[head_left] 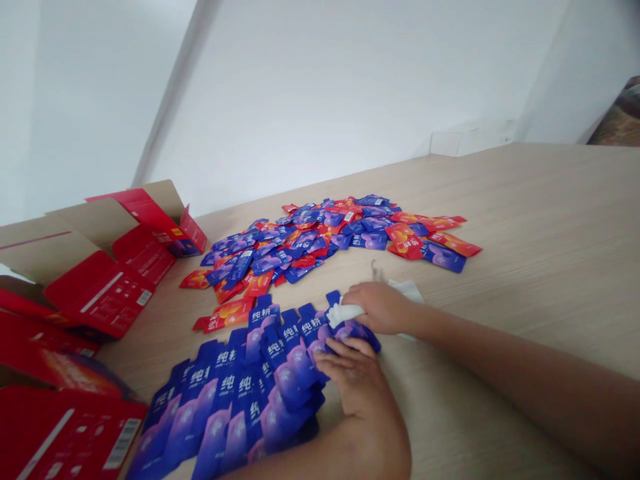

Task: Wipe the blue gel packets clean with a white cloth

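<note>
Now right hand [383, 308] grips white cloth [343, 313]; left hand [353, 377], open, presses "纯" packets [240, 393].

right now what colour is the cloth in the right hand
White; the cloth in the right hand shows best in the head view.

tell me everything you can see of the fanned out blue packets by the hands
The blue packets are flat, glossy sachets, blue fading to purple, with white characters near the top. They lie overlapped in a fanned band on the wooden table, running from the lower left up to the hands. The left hand rests flat on the end ones; the right hand holds a white cloth against the topmost ones.
</note>
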`<state>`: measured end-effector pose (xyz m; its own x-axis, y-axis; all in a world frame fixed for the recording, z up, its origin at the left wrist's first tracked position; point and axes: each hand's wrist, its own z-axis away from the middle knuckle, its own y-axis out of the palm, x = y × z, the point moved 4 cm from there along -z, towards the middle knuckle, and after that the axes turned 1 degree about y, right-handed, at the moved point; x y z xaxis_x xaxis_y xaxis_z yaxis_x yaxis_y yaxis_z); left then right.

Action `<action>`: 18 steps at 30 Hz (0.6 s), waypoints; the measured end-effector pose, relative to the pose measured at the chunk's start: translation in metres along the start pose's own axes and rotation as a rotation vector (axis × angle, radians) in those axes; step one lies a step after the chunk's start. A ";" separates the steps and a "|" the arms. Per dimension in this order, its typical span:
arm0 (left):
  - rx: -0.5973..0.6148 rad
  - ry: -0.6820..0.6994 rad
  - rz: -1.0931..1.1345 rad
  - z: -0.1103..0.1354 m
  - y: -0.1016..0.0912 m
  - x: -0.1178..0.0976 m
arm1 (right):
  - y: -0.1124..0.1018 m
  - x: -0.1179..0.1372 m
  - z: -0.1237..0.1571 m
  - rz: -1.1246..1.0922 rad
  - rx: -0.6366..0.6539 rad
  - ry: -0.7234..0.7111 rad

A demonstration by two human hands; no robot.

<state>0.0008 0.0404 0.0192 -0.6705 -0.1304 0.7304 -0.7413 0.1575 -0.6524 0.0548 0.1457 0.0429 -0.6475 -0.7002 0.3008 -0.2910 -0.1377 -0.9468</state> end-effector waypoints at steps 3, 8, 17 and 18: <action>-0.005 -0.003 0.042 0.001 -0.002 0.002 | -0.003 -0.015 -0.002 0.053 -0.007 0.088; 0.001 0.001 0.132 -0.001 0.002 -0.001 | -0.012 -0.007 0.005 0.069 -0.068 0.033; -0.028 -0.008 0.029 -0.002 0.006 -0.005 | -0.001 0.000 0.001 0.012 0.014 -0.023; -0.026 -0.010 0.031 -0.001 0.006 -0.004 | -0.003 -0.005 0.001 0.025 0.007 0.013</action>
<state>-0.0006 0.0430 0.0128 -0.6932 -0.1345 0.7081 -0.7196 0.1865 -0.6689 0.0596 0.1491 0.0437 -0.6636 -0.6945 0.2780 -0.2697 -0.1246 -0.9549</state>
